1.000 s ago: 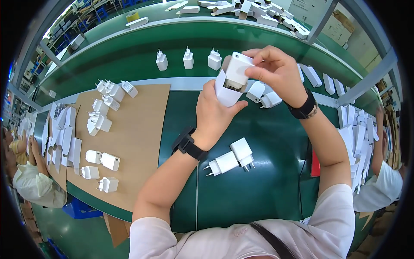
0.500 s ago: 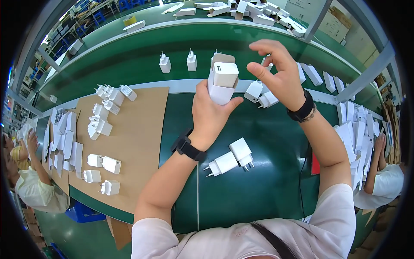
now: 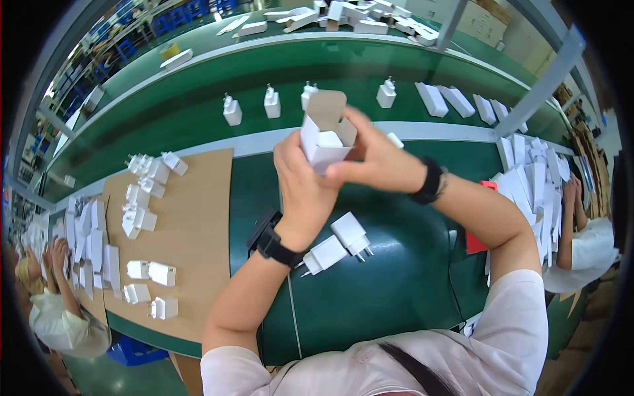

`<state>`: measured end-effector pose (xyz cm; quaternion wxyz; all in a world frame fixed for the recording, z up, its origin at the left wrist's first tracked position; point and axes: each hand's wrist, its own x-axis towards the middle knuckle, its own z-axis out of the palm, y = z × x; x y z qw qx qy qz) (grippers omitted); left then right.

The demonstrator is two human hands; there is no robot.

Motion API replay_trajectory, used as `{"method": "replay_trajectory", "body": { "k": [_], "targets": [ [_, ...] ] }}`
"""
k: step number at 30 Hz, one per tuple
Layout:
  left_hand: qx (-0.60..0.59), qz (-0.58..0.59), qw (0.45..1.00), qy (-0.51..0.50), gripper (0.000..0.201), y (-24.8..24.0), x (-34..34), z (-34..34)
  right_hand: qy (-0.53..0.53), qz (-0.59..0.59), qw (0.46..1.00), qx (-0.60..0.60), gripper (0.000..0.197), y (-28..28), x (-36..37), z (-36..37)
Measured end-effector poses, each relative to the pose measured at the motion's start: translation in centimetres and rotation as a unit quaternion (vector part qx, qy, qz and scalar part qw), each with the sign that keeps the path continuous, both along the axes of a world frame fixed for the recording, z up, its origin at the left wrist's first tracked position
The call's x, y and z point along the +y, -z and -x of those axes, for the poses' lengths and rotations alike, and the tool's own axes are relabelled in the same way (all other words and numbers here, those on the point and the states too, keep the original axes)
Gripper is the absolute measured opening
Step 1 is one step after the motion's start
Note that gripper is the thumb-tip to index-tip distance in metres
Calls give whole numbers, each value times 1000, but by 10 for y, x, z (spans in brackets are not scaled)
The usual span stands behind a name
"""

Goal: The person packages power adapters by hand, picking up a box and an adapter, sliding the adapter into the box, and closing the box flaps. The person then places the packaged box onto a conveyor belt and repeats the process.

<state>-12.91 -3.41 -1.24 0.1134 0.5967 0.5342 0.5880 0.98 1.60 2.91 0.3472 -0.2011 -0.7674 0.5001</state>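
Observation:
My left hand [image 3: 302, 181] is wrapped round a small white carton [image 3: 321, 156], held upright above the table with its top flap up. A white plug charger [image 3: 329, 139] sits down inside the carton, its upper end showing. My right hand [image 3: 383, 158] closes on the carton's right side, thumb in front and fingers by the open top, slightly blurred. Below my hands, a white charger [image 3: 350, 229] lies against another charger [image 3: 325, 254] on the green table. A white piece [image 3: 395, 140] is mostly hidden behind my right hand.
Several chargers [image 3: 272, 103] stand upright on the back ledge, beside flat white cartons [image 3: 432, 100]. More chargers [image 3: 162, 273] lie on a cardboard sheet [image 3: 201, 231] at left. Carton piles [image 3: 528, 178] flank the table, with a red object [image 3: 474, 243] at right. Co-workers [image 3: 66, 317] sit at both sides.
The charger that stuck out of the carton has gone down inside it. My right hand has come from the raised right onto the carton. The view has shifted slightly.

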Motion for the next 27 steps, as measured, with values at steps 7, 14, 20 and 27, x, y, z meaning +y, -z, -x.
{"method": "replay_trajectory", "body": {
  "k": [7, 14, 20, 27],
  "targets": [
    [0, 16, 999, 28, 75, -3, -3, 16, 259, 124, 954, -84, 49, -35, 102, -96],
    [-59, 3, 997, 41, 52, -3, 1, 14, 435, 206, 836, -264, 48, 49, 239, -180],
    [-99, 8, 994, 37, 47, 9, 9, 24, 450, -284, 726, -435, 29, -16, 212, -246],
    [-103, 4, 992, 75, 45, -9, 8, 7, 424, -134, 516, -732, 63, -42, 118, -379]
  ]
}}
